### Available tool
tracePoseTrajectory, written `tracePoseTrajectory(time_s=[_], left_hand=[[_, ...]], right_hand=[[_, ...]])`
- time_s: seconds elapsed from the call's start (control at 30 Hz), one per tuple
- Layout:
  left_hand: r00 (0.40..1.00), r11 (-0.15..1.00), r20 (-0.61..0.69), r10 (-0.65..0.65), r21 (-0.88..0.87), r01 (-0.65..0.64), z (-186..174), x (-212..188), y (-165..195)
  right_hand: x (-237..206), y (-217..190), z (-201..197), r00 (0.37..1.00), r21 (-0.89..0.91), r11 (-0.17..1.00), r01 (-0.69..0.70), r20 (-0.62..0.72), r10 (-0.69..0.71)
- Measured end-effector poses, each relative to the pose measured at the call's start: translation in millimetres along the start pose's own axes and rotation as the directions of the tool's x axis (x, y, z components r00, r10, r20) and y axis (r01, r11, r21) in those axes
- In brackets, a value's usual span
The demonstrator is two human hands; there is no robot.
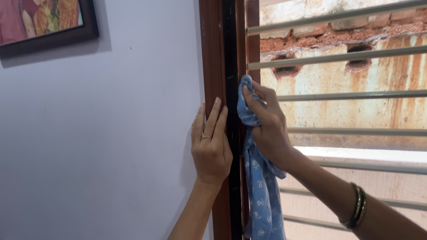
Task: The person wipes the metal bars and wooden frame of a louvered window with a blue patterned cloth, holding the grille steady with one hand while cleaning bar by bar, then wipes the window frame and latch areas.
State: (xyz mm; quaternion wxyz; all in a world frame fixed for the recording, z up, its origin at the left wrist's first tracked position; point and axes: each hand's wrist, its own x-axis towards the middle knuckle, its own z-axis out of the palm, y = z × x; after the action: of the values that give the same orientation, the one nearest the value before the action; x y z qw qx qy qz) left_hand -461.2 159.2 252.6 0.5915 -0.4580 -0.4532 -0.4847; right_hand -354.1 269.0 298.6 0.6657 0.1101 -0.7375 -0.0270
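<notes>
- A blue cloth with small white flowers (260, 186) sits bunched in our right hand (266, 129), pressed against the inner edge of a brown wooden window frame (212, 53); its loose end hangs straight down along the frame, out of the bottom of the view.
- Our right hand's fingers (253, 104) curl closed around the top of the cloth, the wrist bent, the forearm rising from the lower right with dark bangles (357, 206) near the wrist.
- Our left hand (210, 144) lies flat and open on the frame's face, fingers together pointing up, holding nothing, a ring on one finger.
- Horizontal metal bars (338, 58) cross the window, with a stained, weathered wall beyond them.
- A pale lilac wall (111, 133) stands left, a framed picture (44, 22) at its top corner.
</notes>
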Motion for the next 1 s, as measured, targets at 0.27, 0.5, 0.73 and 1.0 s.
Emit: tracePoseTrajectory(time_s=[0.27,0.5,0.73,1.0], left_hand=[[0.999,0.995,0.045,-0.030,0.095,0.026,-5.3,-26.8,4.4],[0.999,0.990,0.032,-0.024,0.140,0.019,-2.1,-35.0,3.7],[0.987,0.986,0.082,-0.139,0.105,0.131,-25.0,-97.3,18.6],[0.978,0.982,0.142,-0.152,0.135,0.133,-20.7,-141.8,19.4]], right_hand=[[-135.0,-41.8,-7.3,0.951,-0.097,0.983,-0.158,0.253,0.178],[-136.3,-15.4,-7.0,0.935,-0.075,0.992,-0.103,0.333,0.123],[-74.5,-30.4,3.4,0.997,-0.087,0.994,-0.064,0.044,0.068],[-226.3,-50.5,3.2,0.943,-0.111,0.978,-0.179,0.265,0.202]])
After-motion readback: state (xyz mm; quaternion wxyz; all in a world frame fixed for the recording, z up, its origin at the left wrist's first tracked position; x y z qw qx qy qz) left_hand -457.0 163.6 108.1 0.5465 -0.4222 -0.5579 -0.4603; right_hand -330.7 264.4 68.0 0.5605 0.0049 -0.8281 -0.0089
